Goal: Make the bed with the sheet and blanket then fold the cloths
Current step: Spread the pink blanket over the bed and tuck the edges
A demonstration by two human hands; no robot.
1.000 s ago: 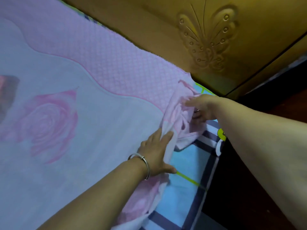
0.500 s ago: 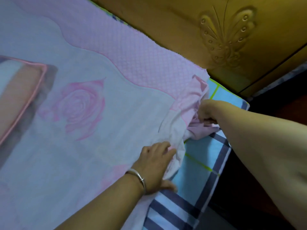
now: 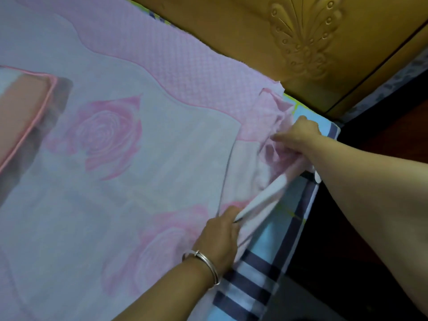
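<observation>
A pale blanket (image 3: 143, 177) printed with pink roses and bordered by a pink quilted band covers most of the bed. Under it lies a blue sheet (image 3: 266, 262) with dark navy and white stripes, showing along the bed's right edge. My left hand (image 3: 220, 237), with a silver bangle on the wrist, grips the blanket's right edge and holds it taut. My right hand (image 3: 298, 135) grips the bunched pink corner of the blanket near the headboard. The blanket's edge is stretched in a fold between both hands.
A wooden headboard (image 3: 301, 42) with a carved butterfly runs along the top right. A pillow (image 3: 25, 117) with a pink piped edge lies on the blanket at the left. Dark floor (image 3: 370, 228) lies beyond the bed's right side.
My left hand went from pressing flat on the blanket to gripping its edge. My right hand kept hold of the bunched corner, and the edge between them is now pulled taut. The pillow came into view.
</observation>
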